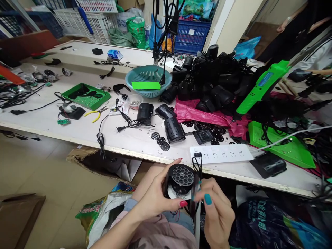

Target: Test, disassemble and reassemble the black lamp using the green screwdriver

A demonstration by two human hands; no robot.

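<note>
Black lamp housing (181,180) (honeycomb-faced) held by left hand (155,199), right hand (216,211).

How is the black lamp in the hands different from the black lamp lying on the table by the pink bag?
The held lamp sits in both hands, left hand and right hand, below the table edge; the table lamp lies untouched on its side. The held lamp shows a honeycomb face to the camera; the table lamp shows its ribbed body. Both are black and round.
</note>
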